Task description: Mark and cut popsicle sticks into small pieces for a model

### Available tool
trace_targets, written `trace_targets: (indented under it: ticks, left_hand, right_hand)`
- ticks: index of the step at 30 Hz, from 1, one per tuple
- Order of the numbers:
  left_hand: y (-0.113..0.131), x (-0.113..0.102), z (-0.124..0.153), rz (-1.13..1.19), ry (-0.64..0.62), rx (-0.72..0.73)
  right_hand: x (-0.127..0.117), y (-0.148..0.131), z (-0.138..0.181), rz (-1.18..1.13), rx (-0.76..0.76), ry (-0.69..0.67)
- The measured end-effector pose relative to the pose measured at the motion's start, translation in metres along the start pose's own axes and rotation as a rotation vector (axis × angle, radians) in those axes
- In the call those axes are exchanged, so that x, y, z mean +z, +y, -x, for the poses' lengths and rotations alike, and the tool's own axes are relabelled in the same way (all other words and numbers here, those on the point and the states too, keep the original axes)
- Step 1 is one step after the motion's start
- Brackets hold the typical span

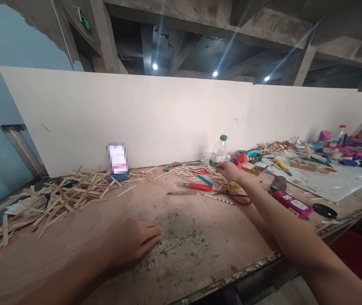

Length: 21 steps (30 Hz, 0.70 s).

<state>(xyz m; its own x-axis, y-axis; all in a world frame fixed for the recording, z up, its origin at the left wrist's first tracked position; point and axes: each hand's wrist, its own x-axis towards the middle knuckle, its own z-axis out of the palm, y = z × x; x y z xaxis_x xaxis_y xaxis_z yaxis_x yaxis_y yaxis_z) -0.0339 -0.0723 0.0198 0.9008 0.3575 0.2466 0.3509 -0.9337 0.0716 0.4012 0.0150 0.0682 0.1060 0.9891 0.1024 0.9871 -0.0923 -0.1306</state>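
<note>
My left hand (143,238) rests on the wooden tabletop with its fingers curled in. Whatever they may hold is hidden. Green crumbs (193,234) are scattered just right of it. My right hand (228,170) is stretched forward over thin wooden sticks, in front of a clear bottle with a green cap (219,149). Its fingers are drawn together, and I cannot make out anything between them. Below and left of this hand lie a red utility knife (199,187), a blue pen-like tool (204,179), a dark pen (181,193) and a patterned pencil (217,198). Red-handled scissors (240,199) lie beneath my right wrist.
A heap of wooden sticks (63,199) covers the table's left side. A blurred phone-like screen (118,159) stands against the white board (168,118). To the right are a magenta package (292,204), a black round lid (325,210), a yellow cutter (283,166) and a white sheet (343,182).
</note>
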Motion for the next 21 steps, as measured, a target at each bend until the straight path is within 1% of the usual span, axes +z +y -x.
trace_targets:
  ticks: [3, 6, 11, 15, 21]
  left_hand:
    - [-0.002, 0.002, 0.001, 0.002, -0.011, -0.010]
    - [-0.002, 0.002, 0.001, 0.009, -0.024, -0.019]
    - [-0.001, 0.001, 0.001, 0.013, -0.026, -0.018]
    - [-0.001, 0.001, 0.000, 0.026, -0.007, -0.012]
    - [0.000, -0.002, 0.000, 0.021, -0.010, -0.008]
  right_hand:
    - [0.000, 0.004, -0.001, 0.017, 0.073, 0.068]
    - [0.000, 0.006, -0.001, 0.034, 0.112, 0.069]
    - [0.002, 0.002, 0.003, 0.018, 0.045, -0.067]
    - [0.008, -0.003, 0.005, 0.032, 0.023, -0.172]
    - [0.010, -0.006, 0.001, 0.072, 0.000, -0.245]
